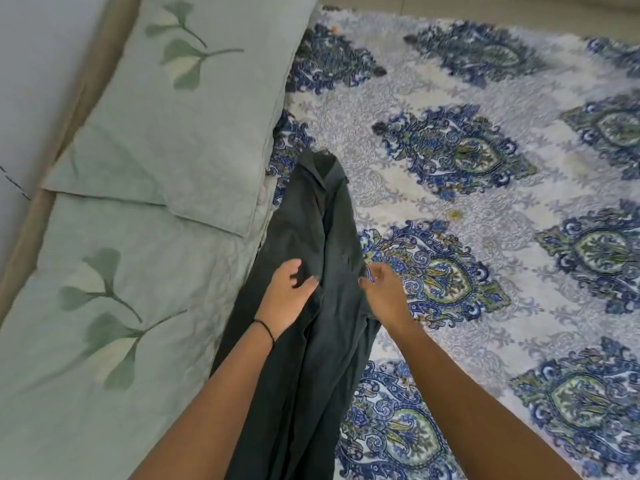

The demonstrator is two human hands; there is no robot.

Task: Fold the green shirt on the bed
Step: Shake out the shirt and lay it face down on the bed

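Note:
A dark green shirt (pixel 318 216) lies in a long narrow bunch on the bed (pixel 502 209), running from the lower middle up toward the pillows. My left hand (pixel 289 292) rests on the shirt's left half, fingers curled onto the cloth and thumb apart. On the shirt's right edge my right hand (pixel 382 292) pinches the fabric between thumb and fingers. The shirt's lower part passes under my forearms and out of the frame.
Two pale green pillows with leaf prints (pixel 180 109) (pixel 114 306) lie along the left, touching the shirt's left side. The blue paisley bedspread stretches to the right. A beige headboard edge (pixel 41 188) and wall sit at far left.

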